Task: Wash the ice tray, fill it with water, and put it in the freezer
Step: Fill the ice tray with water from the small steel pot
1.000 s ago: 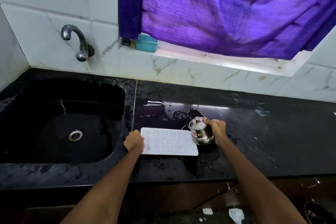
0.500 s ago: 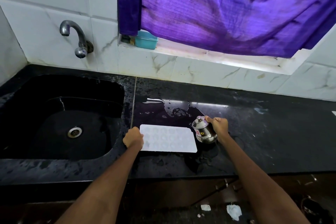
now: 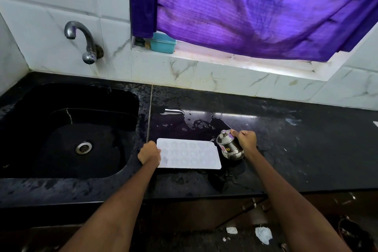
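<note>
The white ice tray (image 3: 189,153) lies flat on the black tabletop (image 3: 306,149), right of the sink (image 3: 67,129). Left hand (image 3: 149,153) grip clenched on its left edge — right hand (image 3: 245,141) grasping a tilted steel kettle (image 3: 230,145) at the tray's far-right corner.

A single head-worn wide-angle camera looks forward and steeply down from above the near edge of the black worktop (image 3: 286,159), facing the tiled far wall (image 3: 61,16), sink (image 3: 24,186) left, window curtain (image 3: 255,6) far right.
</note>
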{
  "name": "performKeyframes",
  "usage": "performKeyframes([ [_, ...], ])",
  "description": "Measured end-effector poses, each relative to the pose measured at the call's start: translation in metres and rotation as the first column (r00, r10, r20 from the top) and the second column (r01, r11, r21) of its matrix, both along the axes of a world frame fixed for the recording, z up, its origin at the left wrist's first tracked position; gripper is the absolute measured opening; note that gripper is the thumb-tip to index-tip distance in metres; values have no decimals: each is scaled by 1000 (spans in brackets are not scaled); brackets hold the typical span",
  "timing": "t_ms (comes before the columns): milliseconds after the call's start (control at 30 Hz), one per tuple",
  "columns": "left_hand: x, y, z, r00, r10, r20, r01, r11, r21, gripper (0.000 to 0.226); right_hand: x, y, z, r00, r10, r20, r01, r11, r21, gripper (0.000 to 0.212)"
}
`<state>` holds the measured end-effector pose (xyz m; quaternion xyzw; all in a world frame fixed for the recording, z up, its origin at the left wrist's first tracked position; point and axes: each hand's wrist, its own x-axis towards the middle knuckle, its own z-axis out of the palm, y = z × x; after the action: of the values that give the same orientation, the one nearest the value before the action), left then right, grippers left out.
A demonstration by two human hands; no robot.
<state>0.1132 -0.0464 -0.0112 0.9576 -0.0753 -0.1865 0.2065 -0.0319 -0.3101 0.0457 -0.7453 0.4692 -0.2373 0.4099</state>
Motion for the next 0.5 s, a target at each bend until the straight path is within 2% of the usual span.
performKeyframes([
  [367,0,1,2,1000,-10,12,10,1000,9,29,-5,0,-3,1000,-12,-2,12,1000,13,50],
  [500,0,1,2,1000,-17,16,16,1000,18,30,-6,0,-2,997,-51,66,47,996,72,49],
])
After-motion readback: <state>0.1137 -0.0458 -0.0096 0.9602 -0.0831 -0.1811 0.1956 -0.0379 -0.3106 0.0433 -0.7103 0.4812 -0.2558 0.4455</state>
